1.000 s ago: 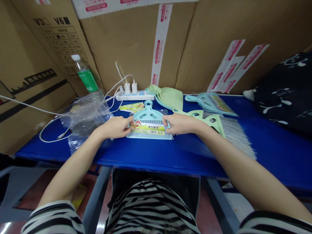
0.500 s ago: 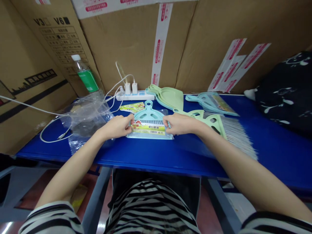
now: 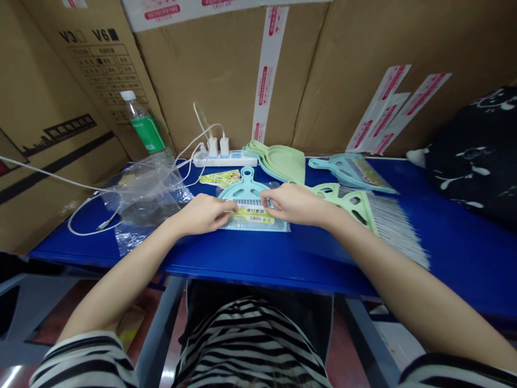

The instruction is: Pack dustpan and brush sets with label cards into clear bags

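A light-blue dustpan and brush set lies flat in a clear plastic bag in front of me, handle pointing away. A yellow-and-white label card lies across the brush bristles. My left hand is at the card's left end, fingers bent and closed on it. From the other side, my right hand has its curled fingers at the card's right end, over the upper right of the set. Part of the card and the bag's side edges are hidden behind my fingers.
Green and blue dustpans lie stacked behind. Green brushes with pale bristles are to the right, near another bagged blue set. Crumpled plastic bags, a bottle, a power strip and loose label cards lie left and behind.
Both hands have moved inward from the bag's side edges to the ends of the label card. The dustpan and brush set has stayed in place.
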### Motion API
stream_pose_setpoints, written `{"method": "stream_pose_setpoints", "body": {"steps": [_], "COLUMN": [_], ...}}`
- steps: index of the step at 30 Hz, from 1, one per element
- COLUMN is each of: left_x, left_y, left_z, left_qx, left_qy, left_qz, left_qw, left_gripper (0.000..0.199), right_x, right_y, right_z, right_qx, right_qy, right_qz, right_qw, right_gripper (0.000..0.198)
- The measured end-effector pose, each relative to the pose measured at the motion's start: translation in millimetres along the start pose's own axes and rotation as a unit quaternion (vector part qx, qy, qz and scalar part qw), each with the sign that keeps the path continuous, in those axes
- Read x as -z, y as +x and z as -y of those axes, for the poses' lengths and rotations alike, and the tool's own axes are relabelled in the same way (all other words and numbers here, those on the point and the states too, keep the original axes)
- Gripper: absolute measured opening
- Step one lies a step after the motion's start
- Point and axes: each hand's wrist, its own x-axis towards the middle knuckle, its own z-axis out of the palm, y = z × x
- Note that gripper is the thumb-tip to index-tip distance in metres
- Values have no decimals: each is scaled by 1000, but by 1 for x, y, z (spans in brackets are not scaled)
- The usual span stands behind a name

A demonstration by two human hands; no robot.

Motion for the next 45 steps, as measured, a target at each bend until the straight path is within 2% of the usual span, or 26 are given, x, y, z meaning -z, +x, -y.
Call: {"method": "stream_pose_setpoints", "body": {"steps": [2, 4, 7, 11, 15, 18, 21, 24, 26, 32, 34, 36, 38, 39, 42, 45], "left_x": [1, 2, 2, 1, 3, 9, 18, 24, 26, 34, 40, 44, 43, 40, 22, 1], "left_y": [0, 1, 1, 0, -7, -15, -27, -38, -43, -40, -42, -51, -65, -74, -97, -110], "left_z": [-2, -4, -7, -9, -2, 17, 42, 60, 63, 48, 42, 34, 27, 23, 17, 18], "left_qx": [40, 113, 187, 191, 215, 212, 207, 232, 251, 303, 317, 333, 360, 392, 446, 403], "left_qy": [32, 78, 106, 82, 123, 139, 88, 46, 38, 19, 32, 61, 106, 128, 111, 54], "left_qz": [-18, -25, 6, 43, 61, 70, 70, 53, 48, 71, 38, -23, -64, -85, -42, 2], "left_qw": [999, 990, 977, 977, 967, 965, 972, 970, 966, 950, 947, 941, 925, 907, 887, 914], "left_gripper": [26, 30, 37, 37, 38, 40, 49, 49, 46, 44, 37, 32, 38, 42, 48, 54], "right_x": [-5, -9, -13, -14, -14, -15, -14, -14, -14, -15, -15, -15, -16, -16, -16, -17], "right_y": [2, 5, 7, 8, 9, 9, 8, 8, 8, 8, 8, 8, 8, 8, 9, 9], "right_z": [1, 2, 2, 0, -1, -1, 0, 1, 1, 0, 0, 0, 0, 0, 0, 0], "right_qx": [53, 84, 90, 82, 86, 91, 87, 82, 81, 83, 82, 83, 85, 85, 87, 87], "right_qy": [19, 32, 42, 45, 43, 46, 49, 52, 51, 48, 50, 53, 57, 58, 55, 54], "right_qz": [-11, -12, -4, 11, 10, 8, 14, 20, 22, 23, 22, 20, 17, 15, 9, 6], "right_qw": [998, 996, 995, 996, 995, 995, 995, 995, 995, 995, 995, 995, 995, 995, 995, 995], "right_gripper": [21, 21, 22, 23, 23, 24, 26, 27, 28, 29, 28, 28, 27, 26, 24, 22]}}
